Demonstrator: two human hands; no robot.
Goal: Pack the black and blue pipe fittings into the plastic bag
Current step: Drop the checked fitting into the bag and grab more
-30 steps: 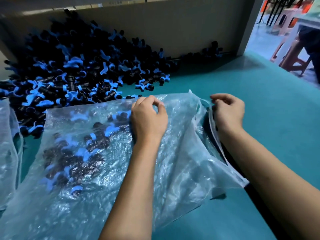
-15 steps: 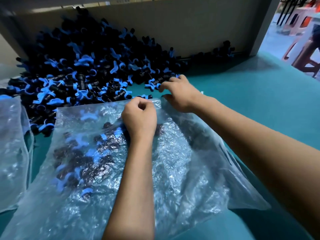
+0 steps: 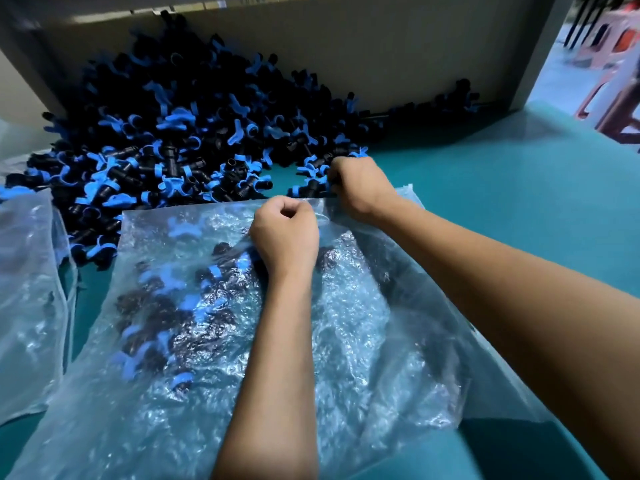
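Observation:
A large pile of black and blue pipe fittings [image 3: 180, 133] lies on the teal table against a cardboard wall. A clear plastic bag [image 3: 363, 341] lies flat in front of me, with several fittings [image 3: 180, 313] showing through its left half. My left hand [image 3: 285, 233] is fisted on the bag's top edge, pinching the film. My right hand [image 3: 360, 188] reaches past the bag's upper right corner, its fingers curled on fittings [image 3: 311, 188] at the near edge of the pile.
A second clear bag [image 3: 31, 299] lies at the left edge. The cardboard wall [image 3: 381, 57] closes off the back. Bare teal table [image 3: 519, 202] extends to the right, and pink plastic stools [image 3: 616, 98] stand beyond it.
My right hand left the bag's right edge, moved up and left to the pile and closed its fingers on fittings there. My left hand kept its grip on the bag's top edge.

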